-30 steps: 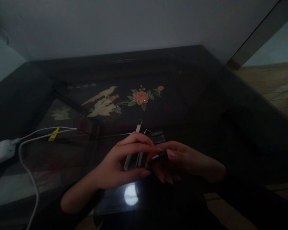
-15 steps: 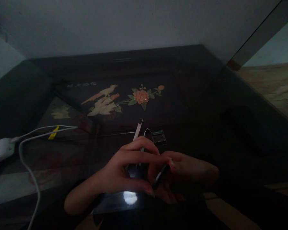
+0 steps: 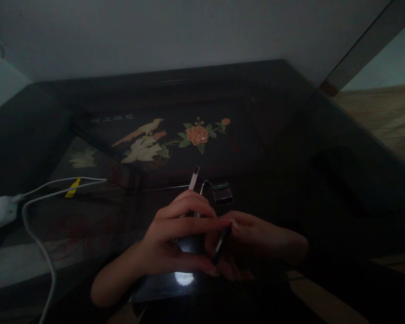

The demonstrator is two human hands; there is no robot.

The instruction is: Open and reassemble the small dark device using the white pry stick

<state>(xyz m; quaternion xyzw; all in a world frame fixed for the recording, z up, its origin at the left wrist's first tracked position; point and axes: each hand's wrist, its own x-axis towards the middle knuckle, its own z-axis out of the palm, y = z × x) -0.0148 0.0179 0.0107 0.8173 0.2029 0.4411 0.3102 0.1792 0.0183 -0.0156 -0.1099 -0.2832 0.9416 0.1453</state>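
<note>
Close in front of me, a small, thin, dark flat piece with a pale edge (image 3: 221, 245) is held between my two hands. My left hand (image 3: 175, 236) has its fingertips at the upper end and its thumb at the lower end. At the upper end, the thumb of my right hand (image 3: 253, 231) presses against the piece, and its fingers curl behind in shadow. Dim light hides what the piece is. Just beyond my left fingers lies a slim pale metal strip with a dark tip (image 3: 195, 176). Beside it sits a small square dark piece with a clear rim (image 3: 222, 193).
A dark glossy table (image 3: 283, 135) carries a bird-and-flower picture (image 3: 197, 135). At the left lies a white plug-like block (image 3: 2, 213) with a white cable (image 3: 37, 238) and yellow tag (image 3: 73, 188). A dark flat object (image 3: 344, 175) lies right. The wall (image 3: 155, 36) stands behind.
Both hands have shifted slightly left in view while keeping hold of the dark piece. It looks a little more upright. The things on the table lie as before.
</note>
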